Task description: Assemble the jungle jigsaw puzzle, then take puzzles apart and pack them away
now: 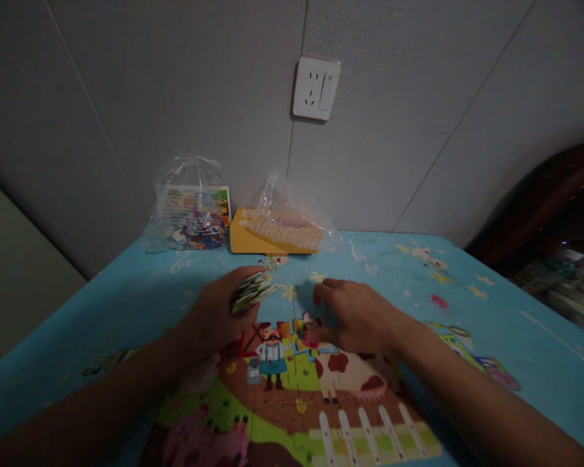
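My left hand (224, 305) is closed around a stack of jigsaw puzzle pieces (250, 293), seen edge-on at its fingertips. Below both hands lies a partly joined farm jigsaw puzzle (277, 415), showing a farmer, a spotted cow, a pig and a white fence. Over its upper edge is my right hand (357, 314), thumb and fingers apart and curved downward. Its thumb rests at or just above the puzzle pieces (299, 334) near a small chicken picture; whether it touches them I cannot tell. My left forearm covers part of the puzzle's left side.
Against the wall stand a clear plastic bag (189, 207) with colourful pieces and a picture card, and a yellow box (253, 233) with another clear bag (292, 224) over it. A light blue patterned cloth (384, 259) covers the table. A socket (316, 89) is on the wall.
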A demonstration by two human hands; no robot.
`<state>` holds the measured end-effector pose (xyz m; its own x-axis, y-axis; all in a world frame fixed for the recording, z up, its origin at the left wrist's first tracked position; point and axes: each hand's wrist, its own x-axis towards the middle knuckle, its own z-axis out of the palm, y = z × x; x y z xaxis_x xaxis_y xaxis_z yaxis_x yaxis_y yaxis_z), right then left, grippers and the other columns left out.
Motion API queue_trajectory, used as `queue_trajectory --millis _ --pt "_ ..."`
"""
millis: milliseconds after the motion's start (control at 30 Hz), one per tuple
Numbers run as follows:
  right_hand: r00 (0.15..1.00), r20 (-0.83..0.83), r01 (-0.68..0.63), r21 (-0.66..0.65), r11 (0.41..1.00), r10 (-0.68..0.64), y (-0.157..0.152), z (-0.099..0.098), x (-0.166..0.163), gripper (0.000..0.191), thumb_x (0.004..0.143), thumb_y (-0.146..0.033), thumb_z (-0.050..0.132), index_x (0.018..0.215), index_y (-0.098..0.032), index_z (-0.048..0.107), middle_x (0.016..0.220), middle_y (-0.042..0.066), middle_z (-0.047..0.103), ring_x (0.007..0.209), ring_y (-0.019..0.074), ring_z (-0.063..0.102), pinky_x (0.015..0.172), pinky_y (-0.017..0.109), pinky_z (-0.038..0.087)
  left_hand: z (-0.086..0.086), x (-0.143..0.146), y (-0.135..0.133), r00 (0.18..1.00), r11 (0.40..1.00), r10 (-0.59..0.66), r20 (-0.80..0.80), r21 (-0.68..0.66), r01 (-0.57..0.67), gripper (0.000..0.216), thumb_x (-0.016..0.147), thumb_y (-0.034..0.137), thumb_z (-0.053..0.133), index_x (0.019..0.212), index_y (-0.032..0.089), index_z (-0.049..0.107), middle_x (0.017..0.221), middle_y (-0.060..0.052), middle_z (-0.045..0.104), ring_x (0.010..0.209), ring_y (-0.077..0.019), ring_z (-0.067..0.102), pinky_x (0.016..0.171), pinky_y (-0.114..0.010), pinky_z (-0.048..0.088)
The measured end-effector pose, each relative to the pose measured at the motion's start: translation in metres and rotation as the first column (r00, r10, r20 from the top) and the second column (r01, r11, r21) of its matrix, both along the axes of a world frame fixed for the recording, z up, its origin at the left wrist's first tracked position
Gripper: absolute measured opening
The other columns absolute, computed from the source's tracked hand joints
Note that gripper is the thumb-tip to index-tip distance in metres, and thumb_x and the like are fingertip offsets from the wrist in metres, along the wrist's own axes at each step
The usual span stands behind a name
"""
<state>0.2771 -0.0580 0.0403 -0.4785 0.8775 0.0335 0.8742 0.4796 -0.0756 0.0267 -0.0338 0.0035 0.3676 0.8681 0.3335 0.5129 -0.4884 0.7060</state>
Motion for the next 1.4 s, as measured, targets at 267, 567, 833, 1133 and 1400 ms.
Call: queue_trajectory --millis 267,567,833,1133,1400 --pt "1.000 -0.006 -0.003 -0.132 0.991 0.002 -0.006 -0.007 -0.008 0.037 0.076 -0.054 0.072 0.083 -0.019 0.064 0.085 0.008 0.065 0.066 0.0197 0.059 0.055 0.030 0.035 -0.007 0.005 0.005 0.998 1.000 -0.013 -0.064 0.018 0.015 0.042 0.077 0.020 0.057 0.120 0.018 0.057 0.100 -0.004 0.071 0.084 -0.0184 0.067 0.081 -0.027 0.051" --pt "0.987 -0.144 0.041 -0.221 0.974 -0.074 -0.009 -0.012 -0.013 0.028 0.080 -0.044 0.072 0.081 -0.017 0.062 0.078 0.005 0.064 0.063 0.0152 0.054 0.054 0.027 0.033 -0.016 0.003 0.013 0.992 0.980 0.064 -0.109 0.193 -0.042 0.024 0.075 0.018 0.055 0.098 0.018 0.063 0.096 -0.006 0.067 0.094 -0.0225 0.063 0.088 -0.035 0.050" --pt "0.891 -0.453 -0.029 -0.103 0.994 -0.021 -0.006 -0.007 -0.021 0.017 0.090 -0.024 0.052 0.075 -0.018 0.057 0.067 0.001 0.059 0.057 0.0120 0.048 0.056 0.027 0.031 -0.008 0.000 0.013 0.985 0.985 0.166 0.052 -0.055 -0.163 0.039 0.081 0.032 0.060 0.118 0.018 0.059 0.098 -0.003 0.073 0.085 -0.0190 0.068 0.078 -0.030 0.053" --pt "0.895 -0.417 -0.204 -0.060 0.977 0.161 -0.008 -0.033 -0.049 0.026 0.086 -0.034 0.063 0.103 -0.015 0.059 0.102 0.011 0.058 0.096 0.0243 0.053 0.085 0.038 0.045 -0.015 0.006 0.014 0.987 0.988 0.149 0.066 0.030 -0.151 0.019 0.076 0.025 0.064 0.093 0.018 0.062 0.088 -0.002 0.072 0.080 -0.0191 0.068 0.079 -0.029 0.053" --pt "0.933 -0.350 -0.146 -0.173 0.974 0.077 -0.009 -0.029 -0.060 0.034 0.077 -0.033 0.073 0.102 -0.014 0.058 0.097 0.010 0.054 0.088 0.0238 0.050 0.079 0.037 0.045 -0.011 0.008 0.014 0.986 0.987 0.158 0.050 0.020 -0.159 0.013 0.075 0.023 0.063 0.087 0.018 0.061 0.085 -0.003 0.071 0.079 -0.0196 0.067 0.078 -0.031 0.051"
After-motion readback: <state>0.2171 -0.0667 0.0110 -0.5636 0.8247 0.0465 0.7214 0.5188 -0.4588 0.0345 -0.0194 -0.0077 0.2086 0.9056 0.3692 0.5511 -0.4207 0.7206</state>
